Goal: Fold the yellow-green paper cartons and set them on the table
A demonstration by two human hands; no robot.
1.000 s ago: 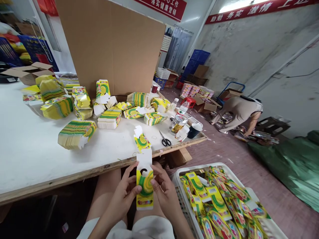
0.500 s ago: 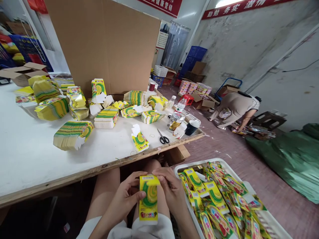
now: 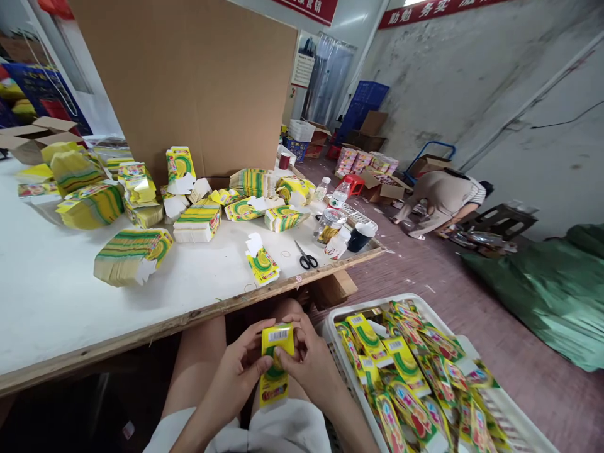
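Over my lap, both hands hold one small yellow and green carton (image 3: 275, 362) upright, its top flap with a barcode folded over. My left hand (image 3: 236, 374) pinches its left edge with thumb and fingers. My right hand (image 3: 309, 365) grips the right side, thumb pressed on the front near the top. A white plastic basket (image 3: 340, 321) at my right knee holds several folded cartons of the same kind. One partly opened carton (image 3: 262, 264) lies on the white table (image 3: 56, 296) near its front edge.
Stacks of flat cartons (image 3: 129, 251) cover the table's far half, in front of a tall cardboard sheet (image 3: 189, 88). Scissors (image 3: 306, 257), a jar, bottles and a dark cup (image 3: 359, 238) sit at the right corner. Another person (image 3: 441, 195) bends over boxes on the floor; green tarp (image 3: 547, 296) at right.
The carton's tall white top flap has been folded down and closed. Both hands have drawn the carton lower and closer to my lap, and the view has tilted slightly.
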